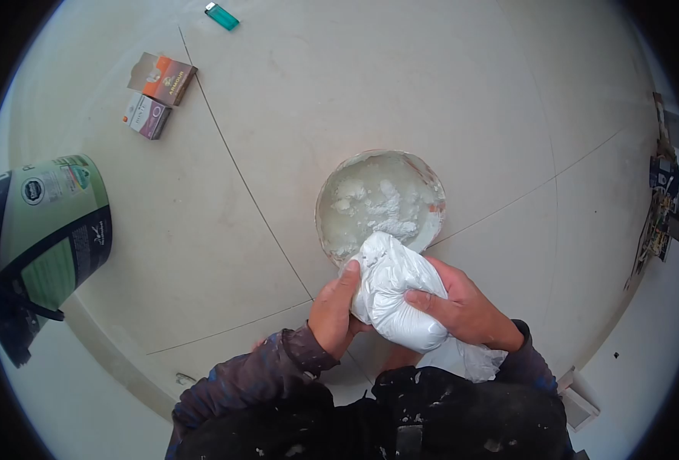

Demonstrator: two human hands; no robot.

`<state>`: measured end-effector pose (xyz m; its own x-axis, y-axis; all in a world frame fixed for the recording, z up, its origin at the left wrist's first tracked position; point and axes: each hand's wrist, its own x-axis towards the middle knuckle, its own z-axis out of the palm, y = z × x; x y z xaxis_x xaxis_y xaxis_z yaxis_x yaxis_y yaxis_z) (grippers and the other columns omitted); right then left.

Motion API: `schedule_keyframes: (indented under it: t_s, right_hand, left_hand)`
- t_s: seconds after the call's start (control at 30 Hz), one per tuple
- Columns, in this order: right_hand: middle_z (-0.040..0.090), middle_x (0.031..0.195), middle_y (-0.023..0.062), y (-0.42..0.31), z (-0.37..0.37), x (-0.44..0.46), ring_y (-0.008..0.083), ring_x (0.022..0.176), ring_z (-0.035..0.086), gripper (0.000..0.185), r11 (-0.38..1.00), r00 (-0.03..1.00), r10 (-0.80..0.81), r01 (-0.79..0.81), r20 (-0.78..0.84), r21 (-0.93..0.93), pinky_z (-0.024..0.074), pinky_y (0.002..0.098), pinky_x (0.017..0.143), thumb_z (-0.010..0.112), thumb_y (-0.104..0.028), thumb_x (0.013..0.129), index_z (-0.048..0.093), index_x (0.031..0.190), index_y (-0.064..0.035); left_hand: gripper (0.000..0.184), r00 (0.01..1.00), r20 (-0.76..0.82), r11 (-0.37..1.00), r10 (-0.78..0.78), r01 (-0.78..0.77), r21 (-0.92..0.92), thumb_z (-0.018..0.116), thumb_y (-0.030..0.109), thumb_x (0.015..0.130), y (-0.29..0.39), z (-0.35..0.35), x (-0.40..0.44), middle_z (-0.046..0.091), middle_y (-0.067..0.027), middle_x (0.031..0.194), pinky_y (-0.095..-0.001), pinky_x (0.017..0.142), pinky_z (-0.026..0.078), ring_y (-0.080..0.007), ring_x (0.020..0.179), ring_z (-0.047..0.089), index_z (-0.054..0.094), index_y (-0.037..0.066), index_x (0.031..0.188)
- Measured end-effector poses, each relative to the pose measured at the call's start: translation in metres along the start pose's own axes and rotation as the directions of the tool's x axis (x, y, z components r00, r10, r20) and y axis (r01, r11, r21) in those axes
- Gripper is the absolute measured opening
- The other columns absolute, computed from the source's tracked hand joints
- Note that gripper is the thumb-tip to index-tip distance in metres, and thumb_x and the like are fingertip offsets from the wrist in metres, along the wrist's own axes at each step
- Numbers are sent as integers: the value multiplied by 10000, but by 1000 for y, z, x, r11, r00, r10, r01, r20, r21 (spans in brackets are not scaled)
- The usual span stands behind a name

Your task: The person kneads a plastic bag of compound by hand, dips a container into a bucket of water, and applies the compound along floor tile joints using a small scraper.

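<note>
A clear plastic bag of white powder (401, 299) is held between my two hands, its mouth tilted over the near rim of a round bucket (321, 201). My left hand (335, 307) grips the bag's left side near the mouth, thumb on top. On the right side, my right hand (466, 303) is wrapped round the fuller part, its thumb pressing into the plastic. Inside the bucket, clumps of white powder (385, 201) lie in a pale, watery liquid. The bag's loose plastic end (483, 360) hangs beneath my right wrist.
On the left stands a large green and dark paint bucket (56, 222). Two small boxes, one orange-brown (172, 80) and one white-purple (146, 116), lie on the tiled floor (278, 100) near a green lighter (221, 17). Assorted items (661, 207) sit along the right edge.
</note>
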<state>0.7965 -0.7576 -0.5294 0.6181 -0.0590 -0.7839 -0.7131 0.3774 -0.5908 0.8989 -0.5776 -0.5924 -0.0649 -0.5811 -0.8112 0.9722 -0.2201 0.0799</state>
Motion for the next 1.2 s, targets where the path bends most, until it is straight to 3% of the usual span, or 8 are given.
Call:
schedule_keyframes:
  t_s: [0.33, 0.53, 0.6, 0.8, 0.93, 1.03, 1.1, 1.2]
  right_hand:
    - [726, 1060, 108, -9, -12, 3, 118, 948, 656, 406, 993, 993, -7, -7, -115, -118, 522, 302, 845, 554, -226, 1042, 568, 1321, 69]
    - [700, 1009, 216, 1, -2, 13, 323, 945, 703, 344, 901, 983, -158, 104, -96, -422, 520, 406, 827, 540, -170, 1017, 556, 1268, 65]
    - [665, 1086, 263, 6, -3, 13, 421, 1012, 662, 401, 825, 973, -225, 161, -54, -542, 512, 436, 872, 583, -223, 994, 517, 1276, 55]
    - [661, 1137, 249, 7, 7, 33, 326, 1060, 668, 511, 957, 995, -45, 18, -86, -290, 508, 415, 916, 671, -294, 939, 498, 1278, 48]
    - [671, 1132, 221, 20, 7, 41, 290, 1060, 666, 496, 957, 989, -113, 83, -91, -279, 507, 411, 911, 675, -285, 944, 506, 1271, 48]
    - [673, 1108, 216, 20, 6, 41, 293, 1051, 663, 473, 962, 989, -124, 98, -86, -256, 504, 411, 904, 665, -283, 959, 511, 1263, 44]
    - [672, 1073, 205, 24, 9, 39, 282, 1019, 665, 434, 955, 972, -201, 167, -122, -243, 507, 408, 883, 648, -263, 970, 506, 1247, 39]
    - [668, 1047, 199, 14, 15, 34, 269, 992, 668, 414, 943, 976, -182, 139, -121, -303, 510, 401, 877, 636, -262, 979, 497, 1232, 36]
  left_hand:
    - [489, 987, 8, 972, 161, -160, 169, 494, 438, 1068, 1, 0, 5, 699, -82, 1067, -307, 759, 613, -162, 926, 704, 591, 0, 1265]
    - [457, 990, 5, 975, 143, -142, 170, 636, 349, 1014, 3, 8, 4, 676, -89, 1127, -336, 894, 564, -153, 1035, 665, 559, -15, 1279]
    - [402, 979, 120, 934, 162, -192, 302, 691, 186, 965, -4, -5, 11, 657, -89, 1167, -315, 909, 538, -153, 1056, 646, 547, -16, 1281]
    - [415, 942, 161, 874, 296, -335, 352, 634, 72, 943, -15, -5, 12, 645, -68, 1180, -327, 947, 510, -143, 1069, 627, 511, -18, 1329]
    - [442, 920, 167, 847, 354, -391, 360, 615, 32, 933, -19, -5, 11, 625, -79, 1222, -332, 968, 499, -147, 1107, 617, 489, -17, 1353]
    - [443, 930, 173, 868, 325, -366, 335, 593, 77, 963, -8, -1, 7, 607, -93, 1263, -346, 985, 496, -170, 1142, 615, 467, -16, 1378]
    - [412, 990, 114, 989, 83, -68, -132, 575, 185, 1018, 1, 1, 7, 625, -98, 1241, -362, 964, 513, -190, 1120, 639, 489, -15, 1367]
    - [414, 1000, -2, 1000, -22, 22, -19, 537, 294, 1059, 8, 4, 11, 648, -97, 1206, -362, 929, 530, -196, 1078, 659, 530, -16, 1334]
